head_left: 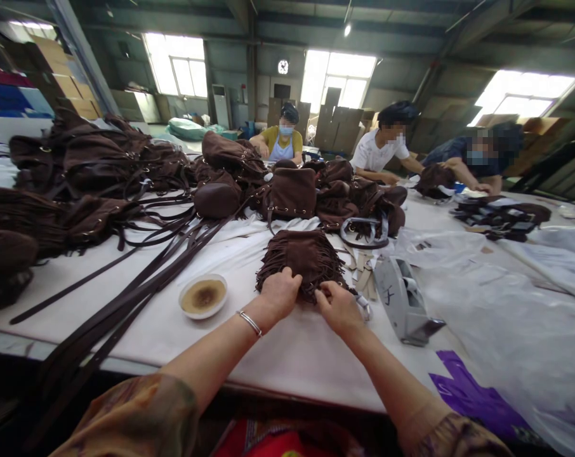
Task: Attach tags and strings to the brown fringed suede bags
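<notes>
A dark brown fringed bag [306, 257] lies on the white-covered table in front of me. My left hand [282, 293] has its fingers closed on the bag's near left edge, and a silver bracelet circles that wrist. At the near right edge, my right hand [337, 306] pinches the bag's rim close to some small metal eyelets. Both hands are a short distance apart. The fingertips are partly hidden against the dark material.
A white bowl [203, 296] of brownish contents and long dark straps [139, 285] lie left. A grey tape dispenser [404, 301] stands right, beside clear plastic [501, 317]. Brown bags [292, 193] are heaped behind. Three people work across the table [287, 368].
</notes>
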Motion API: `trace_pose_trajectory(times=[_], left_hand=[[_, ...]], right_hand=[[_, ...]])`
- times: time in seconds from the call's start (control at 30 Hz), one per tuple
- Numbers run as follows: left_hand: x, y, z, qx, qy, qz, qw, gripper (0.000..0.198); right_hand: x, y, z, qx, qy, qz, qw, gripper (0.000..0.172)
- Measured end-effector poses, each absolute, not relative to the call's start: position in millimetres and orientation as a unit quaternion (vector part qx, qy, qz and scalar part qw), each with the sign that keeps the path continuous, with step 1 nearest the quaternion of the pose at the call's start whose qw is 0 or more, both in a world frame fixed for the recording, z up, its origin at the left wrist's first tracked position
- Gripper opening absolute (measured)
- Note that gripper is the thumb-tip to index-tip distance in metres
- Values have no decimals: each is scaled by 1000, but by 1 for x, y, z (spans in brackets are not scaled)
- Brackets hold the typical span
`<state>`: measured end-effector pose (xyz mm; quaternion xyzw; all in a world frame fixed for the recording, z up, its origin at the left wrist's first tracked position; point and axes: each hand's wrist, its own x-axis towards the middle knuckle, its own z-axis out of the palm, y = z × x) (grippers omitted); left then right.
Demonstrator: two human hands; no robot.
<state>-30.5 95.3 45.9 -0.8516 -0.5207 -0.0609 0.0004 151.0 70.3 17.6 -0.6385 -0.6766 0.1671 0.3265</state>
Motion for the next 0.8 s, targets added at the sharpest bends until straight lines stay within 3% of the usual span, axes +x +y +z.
trace_pose_trajectory(times=[0.1,0.2,0.27,0.4,0.63,0.8], left_hand=[[-36,104,45,-871,-488,-58,-5,20],[-39,108,40,-881,-467,-76,-26,21],[-42,110,37,-883,-460,-88,-36,21],[-51,113,32,-891,-440,-107,-42,14],[-76,105,30,-903,-414,-111,0,22],[-70,94,37,-892,-431,-138,21,14]], right_hand=[[161,89,37,-547,-788,16,283,46],[163,106,44,-470,-871,3,143,65],[163,112,44,-454,-889,14,63,58],[175,109,44,-442,-897,16,-7,22],[232,94,57,-451,-892,-28,19,27],[226,88,59,-459,-883,10,94,22]])
